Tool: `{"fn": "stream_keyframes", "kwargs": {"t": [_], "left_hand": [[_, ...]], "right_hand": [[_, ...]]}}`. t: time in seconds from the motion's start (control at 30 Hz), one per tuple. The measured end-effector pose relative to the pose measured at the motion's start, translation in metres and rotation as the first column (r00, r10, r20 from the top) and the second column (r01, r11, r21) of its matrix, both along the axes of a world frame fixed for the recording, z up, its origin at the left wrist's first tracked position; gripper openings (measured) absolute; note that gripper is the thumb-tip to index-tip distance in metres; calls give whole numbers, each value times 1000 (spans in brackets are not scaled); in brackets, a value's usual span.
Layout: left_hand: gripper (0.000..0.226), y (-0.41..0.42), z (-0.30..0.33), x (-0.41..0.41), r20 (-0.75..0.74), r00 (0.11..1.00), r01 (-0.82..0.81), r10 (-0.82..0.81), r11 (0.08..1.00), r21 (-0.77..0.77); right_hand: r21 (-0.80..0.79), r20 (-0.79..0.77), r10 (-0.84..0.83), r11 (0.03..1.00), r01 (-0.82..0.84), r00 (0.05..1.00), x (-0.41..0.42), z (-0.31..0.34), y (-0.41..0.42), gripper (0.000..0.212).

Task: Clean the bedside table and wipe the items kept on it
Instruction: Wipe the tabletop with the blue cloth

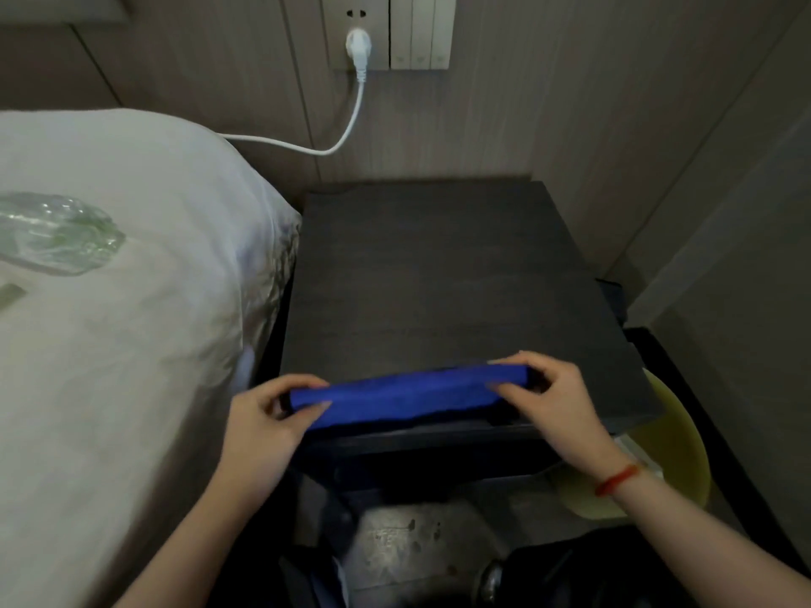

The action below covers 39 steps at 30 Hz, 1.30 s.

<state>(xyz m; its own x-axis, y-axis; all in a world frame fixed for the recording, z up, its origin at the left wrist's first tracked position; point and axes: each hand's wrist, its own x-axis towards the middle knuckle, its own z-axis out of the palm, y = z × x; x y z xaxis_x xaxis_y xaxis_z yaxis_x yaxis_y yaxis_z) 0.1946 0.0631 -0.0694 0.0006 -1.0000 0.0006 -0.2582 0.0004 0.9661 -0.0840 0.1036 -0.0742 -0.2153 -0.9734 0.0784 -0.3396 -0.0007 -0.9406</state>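
A bright blue cloth (410, 394), folded into a long narrow band with a slightly ragged lower edge, lies along the front edge of the dark, wood-grained bedside table (443, 274). The left hand (267, 425) pinches its left end and the right hand (557, 401), a red band at its wrist, pinches the right end, the hands held well apart. On the white bed (131, 344) beside the table lies what appears to be a clear plastic bottle (57, 232), somewhat blurred.
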Motion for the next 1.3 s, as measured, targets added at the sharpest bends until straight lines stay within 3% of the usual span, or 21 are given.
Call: {"fn": "stream_keyframes", "kwargs": {"t": [0.07,0.13,0.2,0.3,0.43,0.53,0.67,0.8,0.9,0.97,1.03,1.1,1.17,1.3], "left_hand": [[39,-9,17,-11,-183,983,5,4,999,48],[25,-16,34,-26,-364,930,85,-46,992,93],[16,-22,44,-45,-477,876,162,-74,976,145],[15,-29,47,-77,-508,861,157,10,946,283],[16,-28,47,-131,-628,769,263,120,836,481],[19,-31,49,-166,-672,721,337,171,760,555],[36,-37,46,-187,-676,734,412,64,749,519],[15,-40,44,-204,-656,754,384,25,794,472],[20,-49,47,-215,-642,766,382,38,776,502],[23,-56,54,-221,-655,756,443,5,733,517],[22,-65,62,-228,-674,739,498,-23,692,522],[21,-77,68,-236,-651,756,513,-66,677,527],[24,-90,70,-246,-567,814,478,-126,698,532],[32,-116,60,-266,-382,912,346,-149,779,523]], "right_hand": [[-46,216,-8,999,19,976,-5,21,-5,9],[-42,378,-50,997,71,924,-10,34,-11,17],[-33,368,-127,988,150,921,-16,45,-19,16],[-85,125,-258,959,269,958,-24,58,-30,5],[-133,-247,-355,934,331,902,-20,65,-37,7],[-26,-429,-253,963,268,867,-3,63,-37,21],[87,-540,-69,987,137,839,1,58,-37,40],[150,-363,-26,985,86,931,-18,54,-39,40],[106,-122,-299,944,312,947,-46,48,-49,31],[177,53,-379,914,365,924,-72,43,-57,32],[357,300,-315,912,201,900,-92,40,-63,49],[459,422,-277,886,59,863,-108,37,-67,57],[457,440,-285,888,61,852,-121,36,-74,44],[446,216,-339,869,216,916,-136,38,-94,17]]}}
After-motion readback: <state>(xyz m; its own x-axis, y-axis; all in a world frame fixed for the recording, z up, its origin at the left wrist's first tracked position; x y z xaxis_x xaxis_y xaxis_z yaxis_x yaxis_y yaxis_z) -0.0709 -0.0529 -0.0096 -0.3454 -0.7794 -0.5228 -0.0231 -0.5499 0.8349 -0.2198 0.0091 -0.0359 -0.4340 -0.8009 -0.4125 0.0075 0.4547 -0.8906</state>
